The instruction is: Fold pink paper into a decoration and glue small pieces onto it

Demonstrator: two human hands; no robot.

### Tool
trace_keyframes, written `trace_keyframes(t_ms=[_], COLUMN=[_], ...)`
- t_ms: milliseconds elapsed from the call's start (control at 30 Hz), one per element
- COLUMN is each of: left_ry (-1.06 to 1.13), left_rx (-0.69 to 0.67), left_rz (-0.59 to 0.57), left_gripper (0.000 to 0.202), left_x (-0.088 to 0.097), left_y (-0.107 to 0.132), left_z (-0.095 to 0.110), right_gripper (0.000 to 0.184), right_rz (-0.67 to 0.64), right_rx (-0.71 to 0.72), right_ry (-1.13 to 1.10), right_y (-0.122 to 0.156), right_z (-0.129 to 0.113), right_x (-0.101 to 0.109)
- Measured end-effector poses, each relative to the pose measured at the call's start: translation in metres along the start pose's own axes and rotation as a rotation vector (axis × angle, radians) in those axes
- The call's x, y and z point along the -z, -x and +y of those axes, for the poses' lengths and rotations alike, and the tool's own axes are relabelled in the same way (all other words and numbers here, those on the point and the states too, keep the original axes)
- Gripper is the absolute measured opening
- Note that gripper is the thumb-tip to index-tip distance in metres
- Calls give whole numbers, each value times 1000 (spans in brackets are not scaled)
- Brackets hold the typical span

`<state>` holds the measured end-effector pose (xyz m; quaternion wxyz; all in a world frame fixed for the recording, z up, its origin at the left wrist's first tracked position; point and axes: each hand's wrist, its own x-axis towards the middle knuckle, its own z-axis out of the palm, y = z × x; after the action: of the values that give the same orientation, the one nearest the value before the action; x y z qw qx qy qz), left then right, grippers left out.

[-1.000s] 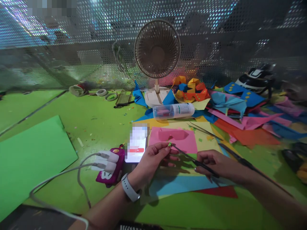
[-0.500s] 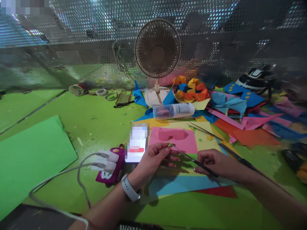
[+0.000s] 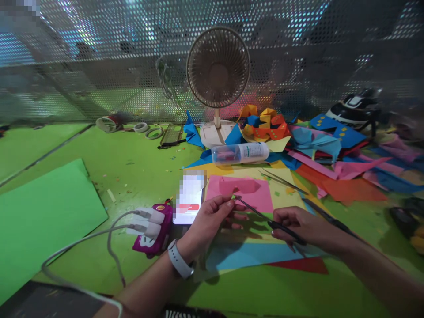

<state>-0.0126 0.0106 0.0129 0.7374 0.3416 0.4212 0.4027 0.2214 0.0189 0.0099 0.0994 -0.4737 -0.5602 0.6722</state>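
My left hand (image 3: 215, 216), with a pale watch band (image 3: 179, 260) on its wrist, pinches a tiny piece of green paper (image 3: 233, 198) between thumb and fingertips. In my right hand (image 3: 296, 225) is a slim metal tool (image 3: 253, 211) with a black handle; its exact kind is hard to make out. The tool's tip meets the green piece at my left fingertips. Beneath and behind the hands lie a pink sheet (image 3: 261, 203) with a folded pink paper shape (image 3: 238, 185) on it, and a light blue sheet (image 3: 245, 256). Tweezers (image 3: 281, 179) rest on yellow paper (image 3: 293, 198).
A lit phone (image 3: 188, 203) and a purple power strip (image 3: 159, 225) with white plugs lie left of my hands. Farther back are a clear bottle (image 3: 240, 153), a fan (image 3: 217, 68) and folded coloured papers (image 3: 268, 123). A large green sheet (image 3: 49, 221) lies far left.
The tool in my right hand has turned slightly, and its tip has shifted a little at the green piece. Both hands otherwise stay nearly where they were.
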Motion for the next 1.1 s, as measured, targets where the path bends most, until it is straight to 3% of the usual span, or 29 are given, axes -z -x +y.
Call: trace_keyframes(t_ms=[267, 1100], left_ry=[6, -31], left_rx=[16, 11], left_rz=[-23, -22], left_gripper=[27, 23], left_x=[1, 0], left_y=[1, 0], left_z=[-1, -2], right_gripper=[35, 40], right_rz=[-43, -8], right_rx=[-10, -43], right_ry=[-45, -22], right_y=[3, 1], right_z=[-2, 0], right_x=[0, -1])
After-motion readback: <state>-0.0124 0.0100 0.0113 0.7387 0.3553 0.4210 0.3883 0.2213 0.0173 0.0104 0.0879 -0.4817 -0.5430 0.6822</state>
